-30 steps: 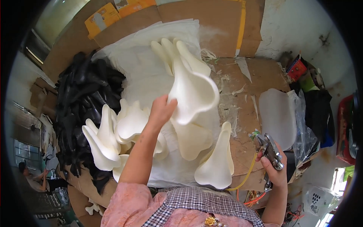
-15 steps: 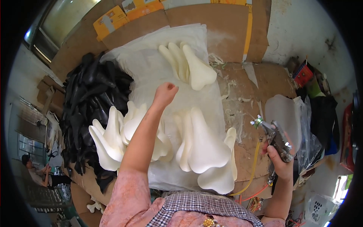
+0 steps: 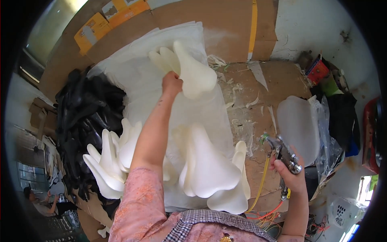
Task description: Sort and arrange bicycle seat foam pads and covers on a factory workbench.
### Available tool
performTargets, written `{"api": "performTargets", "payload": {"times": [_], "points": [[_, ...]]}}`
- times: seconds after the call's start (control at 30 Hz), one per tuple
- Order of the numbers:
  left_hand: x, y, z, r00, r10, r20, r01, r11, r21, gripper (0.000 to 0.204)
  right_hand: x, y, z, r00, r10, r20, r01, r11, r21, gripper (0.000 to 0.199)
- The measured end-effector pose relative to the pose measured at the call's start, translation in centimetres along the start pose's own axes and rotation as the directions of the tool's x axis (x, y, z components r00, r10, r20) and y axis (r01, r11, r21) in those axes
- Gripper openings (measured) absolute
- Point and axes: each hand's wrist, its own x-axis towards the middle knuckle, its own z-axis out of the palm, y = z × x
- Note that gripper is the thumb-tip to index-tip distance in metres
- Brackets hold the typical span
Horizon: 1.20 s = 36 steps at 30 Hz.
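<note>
At the back of the white sheet (image 3: 197,115), my left hand (image 3: 172,84) is closed on the edge of a cream saddle-shaped foam pad (image 3: 196,74). Paler pads (image 3: 158,60) lean behind it, just left. Which pads the fingers pinch is partly hidden. My right hand (image 3: 291,174) is wrapped round a metal spray gun (image 3: 285,154), its nozzle facing up and left. More foam saddle pads (image 3: 215,165) stand close together at the near middle. Another cluster of these pads (image 3: 107,165) is near left, partly covered by my left arm.
A heap of black saddle-shaped pieces (image 3: 92,105) lies on the left. Yellow hose (image 3: 261,185) and orange hose (image 3: 270,211) run below the gun. Cardboard (image 3: 258,94) with scraps, a clear plastic bag (image 3: 322,139) and dark cloth (image 3: 342,123) are at right. A person (image 3: 42,203) sits far left.
My left hand has reached farther away and taken hold of the pads at the back. The view has shifted a little; the spray gun stays in my right hand.
</note>
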Motion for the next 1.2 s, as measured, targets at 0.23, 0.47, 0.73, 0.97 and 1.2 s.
{"api": "performTargets", "payload": {"times": [0.23,0.47,0.73,0.97,1.2], "points": [[-1.9,-4.2,-14.6,0.995,0.019,-0.094,-0.041,0.971,-0.238,0.013,1.3,-3.0,1.2,0.961,-0.232,-0.152,0.255,0.955,0.151,0.053],[1.9,-2.6,-2.8,0.996,0.005,0.089,0.05,0.799,-0.599,0.017,0.7,-0.2,0.1,0.993,-0.05,-0.111,0.054,0.998,0.033,0.052],[3.5,-0.1,9.2,0.933,-0.06,-0.354,0.077,0.996,0.036,0.035,-0.3,0.4,-0.6,0.993,-0.09,-0.08,0.089,0.996,-0.017,0.056],[3.0,2.4,7.9,0.959,-0.283,-0.024,0.281,0.93,0.235,0.042,0.9,0.2,0.1,0.996,-0.04,-0.085,0.036,0.998,-0.048,0.058],[3.2,-0.3,-2.6,0.969,-0.195,0.151,0.247,0.771,-0.588,0.038,4.8,-0.7,0.3,0.999,-0.05,0.02,0.051,0.996,-0.074,0.053]]}}
